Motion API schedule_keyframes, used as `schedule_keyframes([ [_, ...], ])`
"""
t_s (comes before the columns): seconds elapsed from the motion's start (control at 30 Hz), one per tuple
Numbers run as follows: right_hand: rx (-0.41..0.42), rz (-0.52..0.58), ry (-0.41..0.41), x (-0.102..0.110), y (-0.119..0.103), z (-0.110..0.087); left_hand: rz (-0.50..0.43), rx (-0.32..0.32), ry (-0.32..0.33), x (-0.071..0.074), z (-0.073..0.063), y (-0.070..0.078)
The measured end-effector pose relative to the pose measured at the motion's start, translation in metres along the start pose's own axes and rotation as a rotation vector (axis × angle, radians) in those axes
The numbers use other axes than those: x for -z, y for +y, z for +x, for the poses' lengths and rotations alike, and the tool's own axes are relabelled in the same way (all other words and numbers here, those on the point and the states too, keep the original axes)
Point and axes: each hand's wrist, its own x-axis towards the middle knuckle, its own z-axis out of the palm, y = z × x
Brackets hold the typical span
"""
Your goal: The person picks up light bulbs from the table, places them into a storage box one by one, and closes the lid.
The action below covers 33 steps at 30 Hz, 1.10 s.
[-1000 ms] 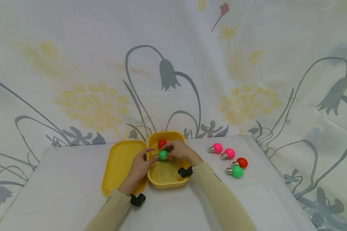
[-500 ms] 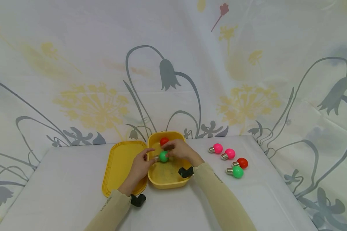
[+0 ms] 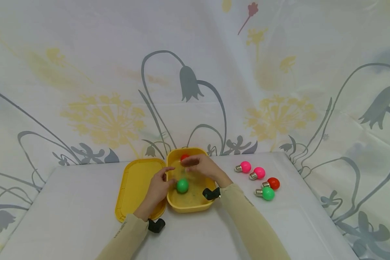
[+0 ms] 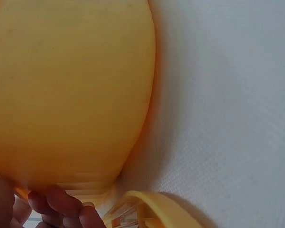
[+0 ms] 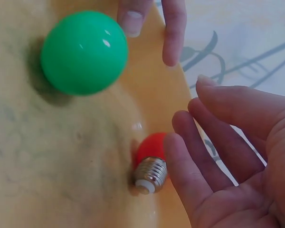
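A green light bulb (image 3: 182,186) is inside the yellow plastic box (image 3: 188,208), its round end facing up and its screw base hidden in the right wrist view. My left hand (image 3: 157,186) is at the box's left side, thumb and forefinger spread apart over the rim. In the right wrist view, the left thumb (image 5: 132,21) is right at the green bulb's edge. My right hand (image 3: 203,168) hovers over the box with fingers relaxed, holding nothing. Beneath those fingers lies a red bulb (image 5: 152,159) with a metal screw base, near the box's far wall.
Left of the box lies its yellow lid (image 3: 136,187), partly behind my left forearm. On the white table to the right are two pink bulbs (image 3: 245,167), a red bulb (image 3: 273,183) and another green bulb (image 3: 268,193). A flower-patterned curtain (image 3: 188,119) stands behind.
Both hands have let go of the green bulb, which has dropped toward the near side and turned round end up. The right fingers have drawn away from it.
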Motion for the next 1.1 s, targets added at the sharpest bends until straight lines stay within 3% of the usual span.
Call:
schedule_keyframes([
  [0.4, 0.020, 0.049, 0.011, 0.004, -0.011, -0.006, -0.015, 0.033, -0.008, -0.001, 0.000, 0.001],
  [0.8, -0.003, -0.027, 0.070, 0.022, -0.022, -0.028, -0.007, 0.035, -0.008, 0.000, -0.001, 0.001],
  [1.1, 0.017, -0.043, 0.111, 0.039, -0.015, -0.045, 0.003, 0.025, -0.009, 0.001, -0.002, 0.000],
])
